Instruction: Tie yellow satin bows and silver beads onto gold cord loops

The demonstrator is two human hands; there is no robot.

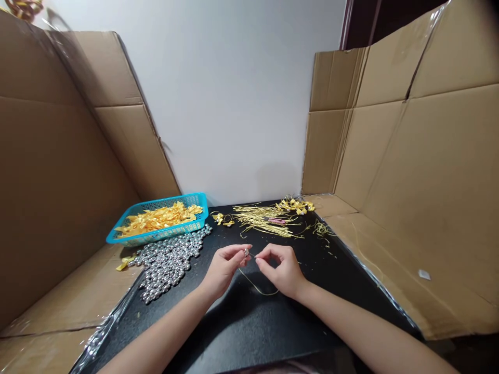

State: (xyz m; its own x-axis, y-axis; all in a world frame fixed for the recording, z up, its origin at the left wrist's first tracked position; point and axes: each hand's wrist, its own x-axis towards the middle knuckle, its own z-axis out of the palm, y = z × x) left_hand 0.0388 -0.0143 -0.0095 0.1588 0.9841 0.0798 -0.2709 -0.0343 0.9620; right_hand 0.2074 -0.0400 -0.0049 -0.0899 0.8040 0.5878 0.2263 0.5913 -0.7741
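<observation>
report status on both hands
Left hand pinching silver bead. Right hand pinching gold thread beside it. Bead pile and blue basket off left, apart from hands.

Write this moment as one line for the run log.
left hand: pinches silver bead | right hand: pinches gold cord | nearby: bead pile, blue basket

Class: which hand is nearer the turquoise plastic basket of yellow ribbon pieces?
Left. The left hand, pinching a small silver bead, lies right of the turquoise plastic basket; the right hand, pinching a thin gold cord, lies farther right.
</observation>
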